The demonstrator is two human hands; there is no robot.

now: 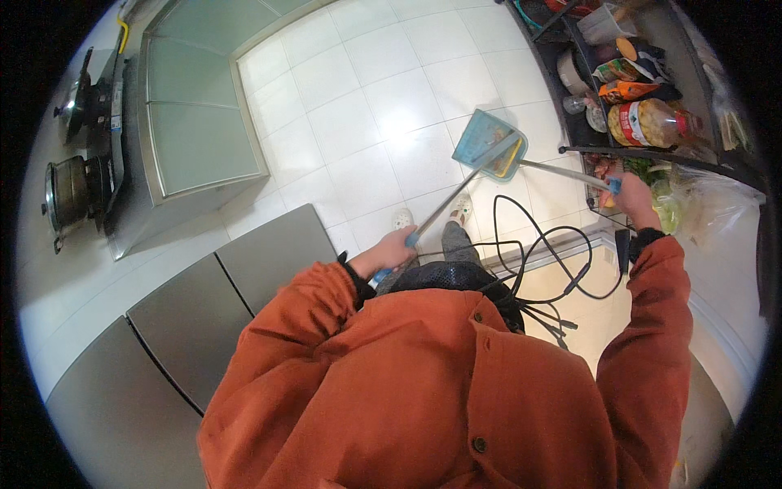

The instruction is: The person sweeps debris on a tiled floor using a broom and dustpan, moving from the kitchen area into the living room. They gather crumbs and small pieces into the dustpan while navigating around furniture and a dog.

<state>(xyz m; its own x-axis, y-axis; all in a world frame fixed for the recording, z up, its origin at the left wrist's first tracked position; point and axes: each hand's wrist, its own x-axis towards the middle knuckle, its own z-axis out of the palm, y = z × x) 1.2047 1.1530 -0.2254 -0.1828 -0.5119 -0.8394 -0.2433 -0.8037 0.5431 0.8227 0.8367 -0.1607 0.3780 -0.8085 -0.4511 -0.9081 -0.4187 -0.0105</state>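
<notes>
My left hand is closed around the blue grip of a long-handled floor sweeper with a metal pole. Its narrow grey head lies over the blue dustpan, slanting across it. My right hand holds the blue-ended metal handle of that dustpan, out to the right. Some brownish debris shows in the pan, and a yellow strip runs along its near right side. The pan is at the white tiled floor, beyond my shoes.
Looped black cables hang at my waist between the hands. A dark shelf rack with jars, packets and produce stands right. Left are grey cabinet panels, a glass-fronted cabinet and a stove with a pot. A door track crosses the floor.
</notes>
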